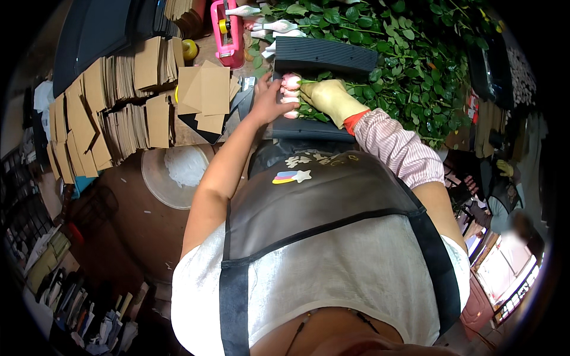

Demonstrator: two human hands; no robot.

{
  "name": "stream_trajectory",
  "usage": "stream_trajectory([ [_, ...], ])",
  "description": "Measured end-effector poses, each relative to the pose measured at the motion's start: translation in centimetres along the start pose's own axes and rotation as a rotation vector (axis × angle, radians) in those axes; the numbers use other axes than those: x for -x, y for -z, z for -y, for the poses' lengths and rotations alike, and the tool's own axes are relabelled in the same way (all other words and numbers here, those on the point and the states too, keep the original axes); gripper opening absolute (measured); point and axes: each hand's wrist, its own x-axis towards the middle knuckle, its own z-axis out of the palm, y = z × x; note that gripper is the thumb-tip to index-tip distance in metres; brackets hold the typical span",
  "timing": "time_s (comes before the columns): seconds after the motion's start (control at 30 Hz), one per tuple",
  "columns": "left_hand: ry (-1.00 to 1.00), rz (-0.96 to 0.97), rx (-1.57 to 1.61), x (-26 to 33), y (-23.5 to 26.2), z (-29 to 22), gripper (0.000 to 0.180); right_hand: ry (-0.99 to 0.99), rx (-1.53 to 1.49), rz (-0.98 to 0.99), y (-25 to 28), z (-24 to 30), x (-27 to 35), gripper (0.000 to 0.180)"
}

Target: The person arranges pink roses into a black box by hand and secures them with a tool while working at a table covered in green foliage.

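Observation:
My left hand [268, 99] is bare and its fingertips touch a small row of pink rose buds [291, 89] lying on a black corrugated sheet [314, 127]. My right hand [325, 96], in a yellowish glove with a striped pink sleeve behind it, grips the green stems just right of the buds. The buds point left, the stems run right into the leaves. A second black corrugated sheet [325, 56] lies just beyond the buds.
A big heap of leafy green rose stems [409, 53] fills the upper right. Stacks of brown cardboard pieces [119, 101] cover the left of the bench. A pink tape dispenser [228, 29], netted white buds [276, 26] and a round bin [178, 175] are nearby.

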Motion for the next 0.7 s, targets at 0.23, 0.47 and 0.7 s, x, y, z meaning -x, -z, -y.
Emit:
stream_trajectory([
  [0.23,0.093,-0.133,0.067,-1.3,-0.6,-0.7,0.067,-0.286,-0.215,0.313,4.1,2.2,0.7,0.045],
  [0.47,0.057,-0.302,0.076,-0.4,-1.5,-1.0,0.047,-0.27,-0.085,0.149,5.7,1.9,1.8,0.049],
  [0.7,0.017,-0.333,0.07,-0.4,-1.7,-0.6,0.066,-0.142,-0.458,-0.031,1.0,-1.7,-0.7,0.037],
])
